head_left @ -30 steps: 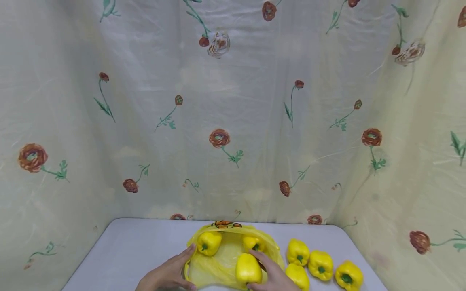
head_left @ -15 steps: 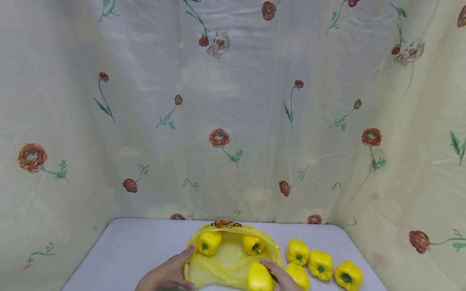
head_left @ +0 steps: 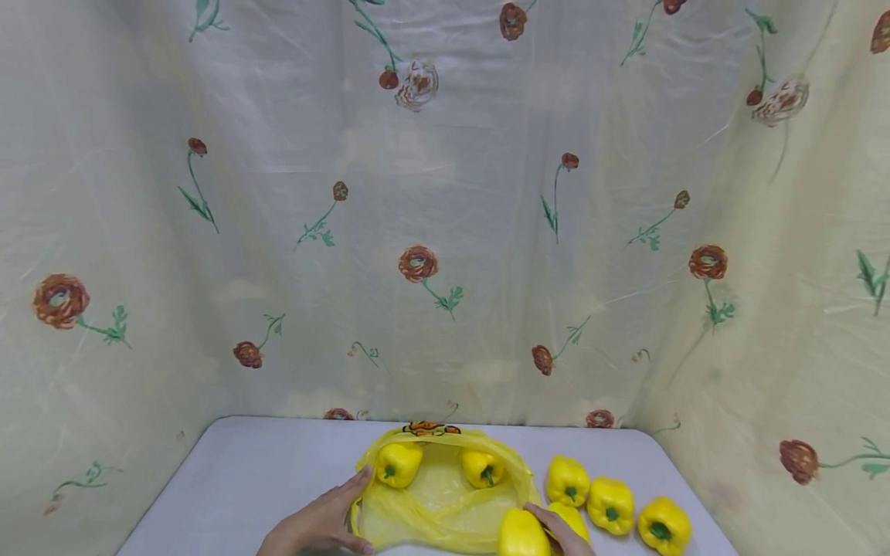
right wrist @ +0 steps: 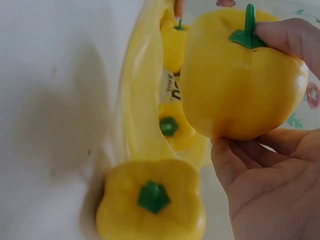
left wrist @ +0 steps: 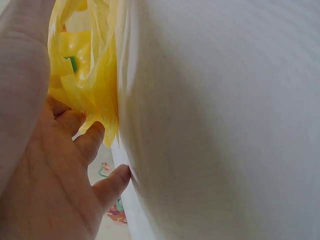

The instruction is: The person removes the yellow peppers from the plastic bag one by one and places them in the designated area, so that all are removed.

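Note:
My right hand (head_left: pixel 563 531) grips a yellow bell pepper (right wrist: pixel 240 75), thumb beside the green stem and fingers on the opposite side. In the head view this pepper is near the bottom edge, right of the yellow plastic bag (head_left: pixel 445 533). The bag lies with its mouth facing me. Inside it sit a bell pepper on the left (head_left: pixel 399 465) and another on the right (head_left: pixel 482 468). My left hand (head_left: pixel 323 513) is at the bag's left edge, thumb spread away and fingertips touching the plastic. Partly hidden behind my right hand is another bell pepper (right wrist: pixel 150 200) on the table.
Right of the bag stand three more bell peppers: one close to it (head_left: pixel 567 480), one in the middle (head_left: pixel 610 506) and one farthest right (head_left: pixel 664 525). The white table (head_left: pixel 278 455) backs onto a flowered curtain (head_left: pixel 487 309), which also runs along both sides.
My right hand has carried the bell pepper from the bag's mouth rightward and towards me. The left hand and the bag have stayed in place.

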Tool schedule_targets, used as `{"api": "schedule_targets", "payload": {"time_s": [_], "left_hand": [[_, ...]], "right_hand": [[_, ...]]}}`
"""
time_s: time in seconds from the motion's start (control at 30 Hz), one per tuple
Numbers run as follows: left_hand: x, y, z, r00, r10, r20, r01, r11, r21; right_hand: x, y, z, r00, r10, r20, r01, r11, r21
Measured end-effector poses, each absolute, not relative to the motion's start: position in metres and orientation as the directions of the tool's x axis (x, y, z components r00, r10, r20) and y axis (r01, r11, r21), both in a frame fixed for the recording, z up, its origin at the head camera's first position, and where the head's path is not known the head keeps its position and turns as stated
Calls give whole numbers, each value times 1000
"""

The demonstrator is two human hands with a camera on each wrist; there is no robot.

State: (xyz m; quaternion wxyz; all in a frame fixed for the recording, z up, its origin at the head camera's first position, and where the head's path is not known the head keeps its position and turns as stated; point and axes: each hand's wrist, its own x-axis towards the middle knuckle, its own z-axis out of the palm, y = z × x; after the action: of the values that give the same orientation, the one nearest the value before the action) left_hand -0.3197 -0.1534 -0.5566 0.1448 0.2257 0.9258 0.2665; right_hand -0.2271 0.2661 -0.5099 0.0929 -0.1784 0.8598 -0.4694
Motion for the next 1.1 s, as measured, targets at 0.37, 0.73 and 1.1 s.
{"api": "schedule_targets", "payload": {"time_s": [0.37,0.73,1.1], "left_hand": [[-320,-153,-556,-855,494,-157,329,751,572],[-320,-155,-558,-850,506,-146,346,745,570],[-321,-155,-560,-849,511,-135,360,745,561]], "right_hand": [[-221,296,-503,-961,-275,-1,-166,581,-797],[-224,341,-501,-942,-334,-38,-153,524,-838],[-220,349,-505,-998,-65,-2,-36,572,-819]]}}
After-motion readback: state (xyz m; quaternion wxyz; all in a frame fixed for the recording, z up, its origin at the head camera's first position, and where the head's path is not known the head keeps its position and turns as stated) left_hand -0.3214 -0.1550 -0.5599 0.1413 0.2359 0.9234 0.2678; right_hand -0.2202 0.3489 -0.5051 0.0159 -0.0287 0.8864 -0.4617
